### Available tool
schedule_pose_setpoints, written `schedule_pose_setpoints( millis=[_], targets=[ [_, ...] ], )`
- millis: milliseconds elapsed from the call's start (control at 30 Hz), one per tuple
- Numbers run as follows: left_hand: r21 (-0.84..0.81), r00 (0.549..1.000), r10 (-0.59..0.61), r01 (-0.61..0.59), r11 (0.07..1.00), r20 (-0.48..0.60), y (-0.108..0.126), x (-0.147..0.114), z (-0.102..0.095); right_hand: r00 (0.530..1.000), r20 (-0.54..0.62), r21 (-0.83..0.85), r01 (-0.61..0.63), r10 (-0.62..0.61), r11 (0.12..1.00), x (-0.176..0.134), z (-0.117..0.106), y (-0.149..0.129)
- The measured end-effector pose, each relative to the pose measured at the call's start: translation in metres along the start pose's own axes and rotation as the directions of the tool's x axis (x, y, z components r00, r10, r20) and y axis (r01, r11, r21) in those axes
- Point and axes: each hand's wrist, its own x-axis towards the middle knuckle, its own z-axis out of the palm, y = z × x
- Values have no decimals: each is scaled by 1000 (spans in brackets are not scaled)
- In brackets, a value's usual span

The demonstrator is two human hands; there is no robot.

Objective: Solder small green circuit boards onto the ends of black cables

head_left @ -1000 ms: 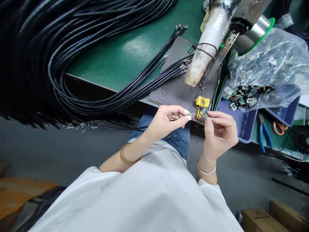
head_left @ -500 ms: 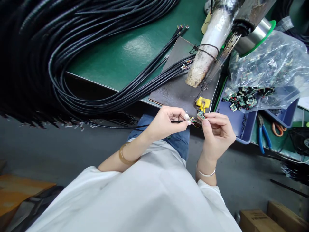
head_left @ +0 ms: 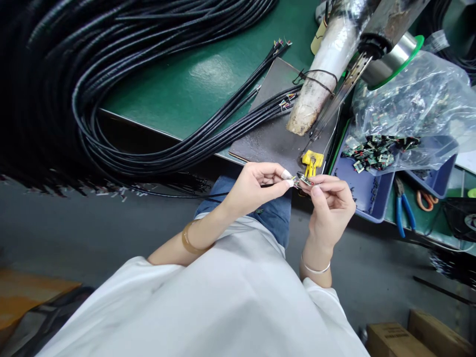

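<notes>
Between thumb and fingers, my left hand (head_left: 256, 186) pinches the end of a black cable (head_left: 208, 196), its thin coloured wires fanning out past the fingertips. My right hand (head_left: 330, 198) is closed on a small circuit board (head_left: 305, 180), held by its edge right at the wire ends. Whether wires and board touch is too small to tell. Just beyond the fingers is a yellow clip (head_left: 311, 161) at the edge of a dark board (head_left: 260, 136). A soldering iron (head_left: 334, 101) points down toward that clip, beside a wide white tube (head_left: 312, 94).
Many black cables (head_left: 148, 153) sweep over the green table (head_left: 215, 74), several stripped ends resting on the dark board. On the right are a blue tray (head_left: 375, 206), a plastic bag (head_left: 412, 99) of circuit boards, a solder spool (head_left: 394, 62), blue-handled pliers (head_left: 403, 208) and orange-handled scissors (head_left: 426, 200).
My right hand has moved slightly left, bringing the circuit board up to the wire ends and tilting it more edge-on. My left hand has stayed nearly in place.
</notes>
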Motion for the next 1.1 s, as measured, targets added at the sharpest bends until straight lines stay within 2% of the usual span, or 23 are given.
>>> schedule_pose_setpoints(
  millis=[200, 300, 367, 433, 633, 833, 1000, 1100],
  targets=[
    [15, 999, 29, -29, 999, -19, 0, 3, 2, 990, -64, -124, 119, -127, 985, -1, 1, 0],
    [18, 999, 19, -18, 1000, -32, 4, 4, 4, 949, -93, -285, 265, -302, 921, -2, 3, -1],
    [7, 1000, 11, -11, 1000, -23, 6, 4, 5, 910, -48, -355, 370, -412, 858, -2, 5, -2],
    [-12, 1000, 11, -11, 1000, -11, 7, 5, 4, 884, 9, -367, 438, -467, 821, -4, 7, -3],
    [-45, 1000, 3, -4, 999, -12, 5, 6, 0, 887, 76, -327, 454, -455, 829, -6, 10, -3],
    [-34, 1000, 14, -14, 999, -6, 5, 6, 2, 895, -9, -354, 414, -446, 838, -2, 7, -3],
    [-34, 1000, 0, -1, 999, -29, 6, 7, 2, 882, 91, -361, 463, -463, 810, -3, 8, -1],
    [-23, 999, -1, -1, 1000, -51, 6, 7, 2, 887, 99, -351, 455, -451, 819, -3, 7, 0]
  ],
)
